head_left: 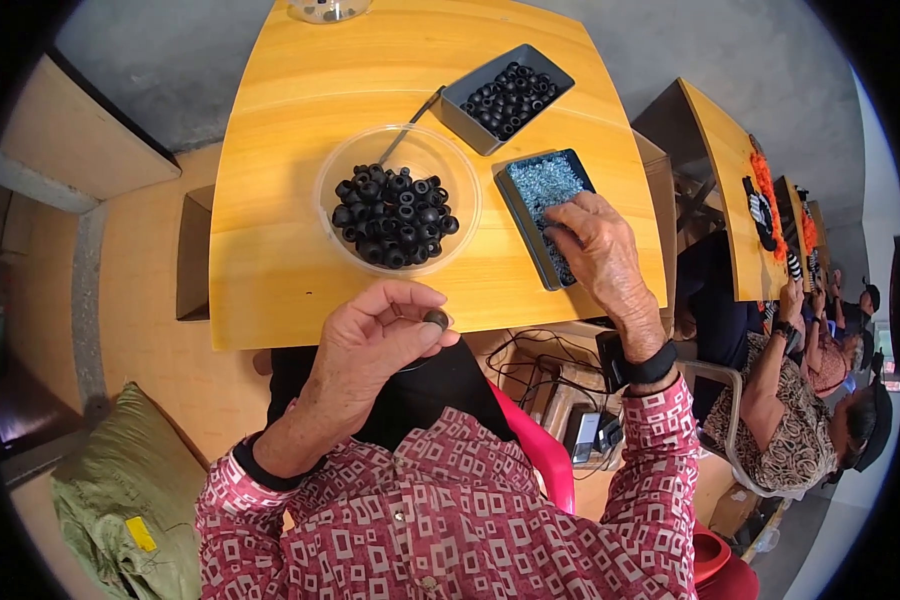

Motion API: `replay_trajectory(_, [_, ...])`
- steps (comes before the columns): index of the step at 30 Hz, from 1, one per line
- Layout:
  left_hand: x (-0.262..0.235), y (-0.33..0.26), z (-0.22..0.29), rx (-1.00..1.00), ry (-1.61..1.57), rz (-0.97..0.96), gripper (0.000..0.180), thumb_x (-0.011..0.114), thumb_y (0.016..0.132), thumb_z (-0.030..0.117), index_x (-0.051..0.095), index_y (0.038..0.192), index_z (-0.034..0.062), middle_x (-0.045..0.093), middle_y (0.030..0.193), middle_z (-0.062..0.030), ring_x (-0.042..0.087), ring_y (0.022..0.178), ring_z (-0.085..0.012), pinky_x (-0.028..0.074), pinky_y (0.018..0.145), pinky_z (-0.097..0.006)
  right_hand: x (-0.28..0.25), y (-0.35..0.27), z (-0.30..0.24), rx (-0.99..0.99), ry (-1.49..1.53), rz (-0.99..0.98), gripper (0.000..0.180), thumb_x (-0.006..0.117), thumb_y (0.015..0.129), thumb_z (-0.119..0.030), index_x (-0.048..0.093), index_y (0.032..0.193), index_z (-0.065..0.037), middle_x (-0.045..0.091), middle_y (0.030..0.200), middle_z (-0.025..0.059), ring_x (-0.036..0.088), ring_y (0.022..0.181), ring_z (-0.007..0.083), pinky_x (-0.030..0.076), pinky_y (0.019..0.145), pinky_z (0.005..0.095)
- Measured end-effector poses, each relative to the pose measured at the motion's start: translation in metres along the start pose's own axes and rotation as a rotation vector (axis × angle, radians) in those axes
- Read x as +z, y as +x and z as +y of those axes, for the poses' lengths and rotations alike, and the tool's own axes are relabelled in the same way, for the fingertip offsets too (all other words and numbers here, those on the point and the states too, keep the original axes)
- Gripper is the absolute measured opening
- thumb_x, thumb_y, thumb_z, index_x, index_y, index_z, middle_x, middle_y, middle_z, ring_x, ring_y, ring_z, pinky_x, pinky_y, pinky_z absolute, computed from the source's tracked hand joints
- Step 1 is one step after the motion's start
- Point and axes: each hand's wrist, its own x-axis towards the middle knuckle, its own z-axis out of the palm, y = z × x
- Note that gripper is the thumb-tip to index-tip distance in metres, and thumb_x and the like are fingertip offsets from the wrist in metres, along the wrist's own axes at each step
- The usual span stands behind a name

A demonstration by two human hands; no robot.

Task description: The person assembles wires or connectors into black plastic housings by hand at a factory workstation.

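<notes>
My left hand, just off the table's near edge, pinches a small dark round bead between thumb and fingertips. My right hand reaches over a dark rectangular tray of small shiny pale-blue pieces. Its thumb and fingers are bent close together above the pieces; whatever lies between the tips is too small to make out. Left of this tray stands a clear round bowl filled with black hollow beads. Behind it, a grey tray contains more black beads.
A dark thin stick leans across the bowl's rim. Another clear container stands at the table's far edge. Below the table on the right lie cables and a carton. A green sack rests on the left; people sit at tables on the right.
</notes>
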Motion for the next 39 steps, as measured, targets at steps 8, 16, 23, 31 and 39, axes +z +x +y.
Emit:
replay_trajectory(8, [0.005,0.007,-0.007,0.015,0.064,-0.005,0.024,0.062,0.086,-0.003,0.060,0.110,-0.0004,0.064,0.099,-0.0077,0.066,0.092,-0.0163,0.053,0.084,-0.026,0.008,-0.005,0.006,0.274,0.497,0.124,0.019,0.065,0.083,0.001,0.067,0.101,-0.003,0.062,0.083,0.0048,0.060,0.074,0.0132,0.050,0.069,0.0245])
replay_trajectory(16, [0.011,0.015,-0.016,0.085,0.100,-0.021,0.022,0.062,0.086,-0.003,0.060,0.108,-0.0006,0.065,0.097,-0.0092,0.067,0.091,-0.0175,0.055,0.083,-0.027,0.013,-0.009,0.015,0.374,0.755,0.188,0.026,0.066,0.083,0.004,0.067,0.108,-0.003,0.060,0.090,-0.0008,0.057,0.084,0.0064,0.048,0.078,0.0197])
replay_trajectory(23, [0.014,0.019,-0.017,0.038,0.104,-0.002,0.022,0.063,0.086,-0.002,0.060,0.108,0.0004,0.065,0.097,-0.0085,0.067,0.091,-0.0172,0.055,0.082,-0.026,0.015,-0.011,0.018,0.310,0.660,0.230,0.019,0.065,0.082,0.003,0.068,0.101,-0.001,0.059,0.085,0.0025,0.055,0.077,0.0079,0.048,0.072,0.0217])
replay_trajectory(31, [0.013,0.020,-0.017,-0.003,0.079,0.012,0.023,0.063,0.085,-0.002,0.061,0.108,0.0006,0.065,0.098,-0.0081,0.067,0.091,-0.0172,0.055,0.083,-0.026,0.015,-0.012,0.020,0.428,0.920,0.254,0.021,0.066,0.083,0.004,0.069,0.103,-0.002,0.061,0.093,0.0007,0.058,0.086,0.0071,0.049,0.078,0.0193])
replay_trajectory(39, [0.014,0.022,-0.020,0.015,0.071,-0.001,0.025,0.064,0.084,-0.004,0.062,0.108,0.0013,0.064,0.099,-0.0072,0.066,0.093,-0.0175,0.054,0.084,-0.026,0.019,-0.014,0.020,0.331,0.723,0.301,0.019,0.063,0.083,0.005,0.068,0.101,-0.001,0.059,0.089,0.0022,0.057,0.080,0.0086,0.048,0.074,0.0211])
